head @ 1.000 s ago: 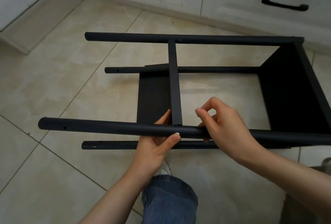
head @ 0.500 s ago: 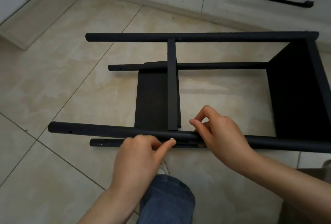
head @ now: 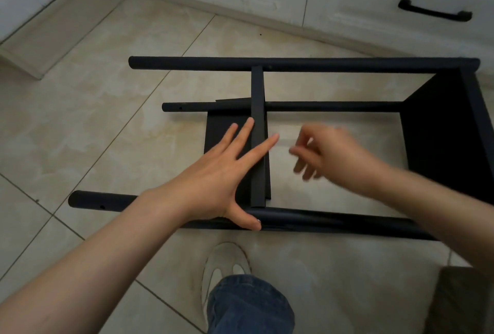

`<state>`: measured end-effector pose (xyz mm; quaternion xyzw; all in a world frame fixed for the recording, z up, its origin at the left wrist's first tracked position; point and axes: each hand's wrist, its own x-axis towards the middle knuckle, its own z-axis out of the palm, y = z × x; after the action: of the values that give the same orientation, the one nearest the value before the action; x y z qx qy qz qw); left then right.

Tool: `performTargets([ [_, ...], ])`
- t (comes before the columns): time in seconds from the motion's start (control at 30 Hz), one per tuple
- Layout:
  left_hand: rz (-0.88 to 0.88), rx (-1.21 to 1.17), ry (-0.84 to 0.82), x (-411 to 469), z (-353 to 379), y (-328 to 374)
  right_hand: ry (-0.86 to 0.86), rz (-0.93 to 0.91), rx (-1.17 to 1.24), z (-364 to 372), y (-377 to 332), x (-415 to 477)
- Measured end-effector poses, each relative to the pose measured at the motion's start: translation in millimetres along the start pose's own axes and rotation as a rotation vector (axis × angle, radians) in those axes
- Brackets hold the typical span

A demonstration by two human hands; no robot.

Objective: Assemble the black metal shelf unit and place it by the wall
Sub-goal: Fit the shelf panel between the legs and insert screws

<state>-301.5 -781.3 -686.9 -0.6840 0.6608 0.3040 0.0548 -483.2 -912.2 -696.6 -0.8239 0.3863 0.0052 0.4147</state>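
Note:
The black metal shelf unit (head: 320, 65) lies on its side on the tiled floor, its round posts running left to right. One black shelf panel (head: 443, 130) is fixed at the right end. A second panel (head: 258, 98) stands on edge in the middle, between the posts. My left hand (head: 227, 170) is spread flat with straight fingers over this middle panel, its thumb against the near post (head: 334, 220). My right hand (head: 326, 152) hovers blurred above the floor inside the frame, fingers loosely curled, holding nothing.
White cabinet drawers with black handles (head: 434, 11) run along the back, close behind the far post. A cabinet corner (head: 40, 39) stands at the left. My shoe (head: 224, 264) and jeans-clad leg sit just in front of the near post. A brownish object (head: 465, 301) shows at the bottom right.
Both hands have left the near post. The left hand opened and reached forward onto the middle panel; the right hand lifted away and moved forward over the floor.

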Motion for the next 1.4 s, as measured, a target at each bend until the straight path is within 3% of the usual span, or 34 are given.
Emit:
performTargets([
  [0.13, -0.004, 0.034, -0.028, 6.1, -3.0, 0.6, 0.25, -0.127, -0.206, -29.1, -7.3, 49.7],
  [0.27, 0.039, -0.016, -0.014, 9.6, -3.2, -1.4, 0.343, -0.262, -0.426, -40.9, -16.0, 92.0],
  [0.57, 0.115, -0.23, -0.013, 9.7, -0.2, -6.1, 0.245, -0.204, -0.47, -40.0, -19.2, 134.3],
  [0.8, 0.121, -0.279, -0.006, 8.5, 3.0, -8.3, 0.266, -0.229, -0.349, -39.3, -12.6, 141.7],
  [1.13, 0.135, -0.292, -0.014, 7.0, 2.5, -10.4, 0.263, -0.264, -0.356, -41.7, -11.6, 142.7],
  [1.4, 0.095, -0.494, -0.072, 7.2, 4.0, -18.5, 0.243, -0.309, -0.368, -46.5, -8.2, 144.4],
])
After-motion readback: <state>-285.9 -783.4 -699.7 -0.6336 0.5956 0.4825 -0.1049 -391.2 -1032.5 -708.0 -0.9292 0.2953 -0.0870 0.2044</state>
